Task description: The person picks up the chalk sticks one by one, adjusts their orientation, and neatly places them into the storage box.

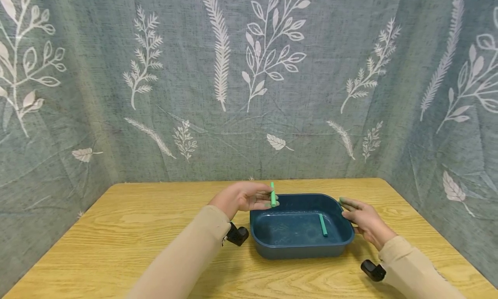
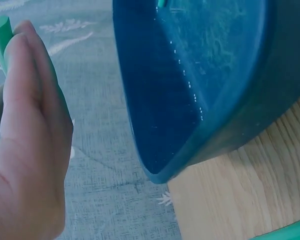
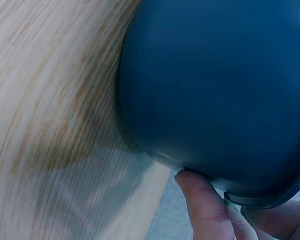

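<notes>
My left hand (image 1: 253, 196) is raised above the left back rim of a dark blue plastic tub (image 1: 299, 251). It pinches a short light-green stick (image 1: 273, 197) between thumb and fingers; in the left wrist view the stick's end (image 2: 0, 31) pokes out past the fingers. A second, darker green stick (image 1: 323, 225) lies on the tub floor towards the right. At the tub's right end, my right hand (image 1: 365, 219) holds the rim, and in the right wrist view its fingers (image 3: 205, 205) press the outer wall near the edge. Several fingertips look tinted green.
The tub stands on a yellowish wooden table (image 1: 155, 229). A grey-green curtain (image 1: 233, 139) with white leaf prints surrounds the table at the back and sides. A black wrist camera (image 1: 237, 234) sits by the tub's left side, another (image 1: 372, 271) near its front right.
</notes>
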Action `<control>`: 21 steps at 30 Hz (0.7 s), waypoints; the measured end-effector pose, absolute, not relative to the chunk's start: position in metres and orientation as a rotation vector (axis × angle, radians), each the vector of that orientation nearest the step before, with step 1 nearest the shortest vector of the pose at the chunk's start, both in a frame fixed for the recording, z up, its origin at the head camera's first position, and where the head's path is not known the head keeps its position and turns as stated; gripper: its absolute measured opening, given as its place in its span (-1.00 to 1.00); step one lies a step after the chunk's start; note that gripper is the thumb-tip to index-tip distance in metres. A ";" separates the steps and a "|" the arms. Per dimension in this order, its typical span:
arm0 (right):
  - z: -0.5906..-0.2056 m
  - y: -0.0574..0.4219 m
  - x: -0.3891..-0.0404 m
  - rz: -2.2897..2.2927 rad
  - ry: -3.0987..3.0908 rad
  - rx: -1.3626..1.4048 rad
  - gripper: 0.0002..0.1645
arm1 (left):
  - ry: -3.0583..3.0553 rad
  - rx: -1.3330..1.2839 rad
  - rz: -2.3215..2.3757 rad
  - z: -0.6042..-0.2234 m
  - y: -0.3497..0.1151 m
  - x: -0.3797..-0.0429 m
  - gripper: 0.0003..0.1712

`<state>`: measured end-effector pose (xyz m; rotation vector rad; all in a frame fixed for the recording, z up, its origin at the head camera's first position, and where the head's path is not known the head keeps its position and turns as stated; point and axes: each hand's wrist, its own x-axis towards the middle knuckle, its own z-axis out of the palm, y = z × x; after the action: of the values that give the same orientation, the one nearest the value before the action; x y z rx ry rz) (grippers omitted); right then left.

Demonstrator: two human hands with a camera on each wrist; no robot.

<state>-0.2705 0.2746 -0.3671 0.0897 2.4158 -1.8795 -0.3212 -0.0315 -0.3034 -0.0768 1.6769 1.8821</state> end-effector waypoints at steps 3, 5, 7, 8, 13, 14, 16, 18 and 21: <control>-0.367 0.274 -0.271 -1.886 2.405 0.083 -0.31 | 1.669 -0.085 1.875 -0.300 -0.027 -0.321 -0.67; -0.367 0.274 -0.271 -1.883 2.405 0.081 -0.31 | 1.666 -0.071 1.865 -0.299 -0.023 -0.321 -0.70; -0.367 0.274 -0.271 -1.879 2.406 0.083 -0.31 | 1.659 -0.062 1.856 -0.298 -0.019 -0.323 -0.74; -0.367 0.275 -0.271 -1.877 2.408 0.085 -0.31 | 1.658 -0.058 1.850 -0.298 -0.016 -0.324 -0.76; -0.367 0.275 -0.271 -1.880 2.412 0.095 -0.31 | 1.657 -0.069 1.830 -0.300 -0.003 -0.329 -0.72; -0.367 0.275 -0.271 -1.883 2.414 0.098 -0.31 | 1.659 -0.068 1.824 -0.301 -0.001 -0.330 -0.69; -0.367 0.274 -0.271 -1.887 2.414 0.098 -0.31 | 1.647 -0.072 1.813 -0.303 0.004 -0.331 -0.64; -0.368 0.274 -0.271 -1.889 2.412 0.095 -0.31 | 1.635 -0.069 1.796 -0.303 0.008 -0.332 -0.61; -0.368 0.274 -0.271 -1.893 2.406 0.090 -0.31 | 1.632 -0.067 1.782 -0.302 0.015 -0.333 -0.59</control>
<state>-0.2711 0.2742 -0.3680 0.0897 2.4055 -1.8932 -0.3331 0.0145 -0.3020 -0.0667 1.6320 1.7823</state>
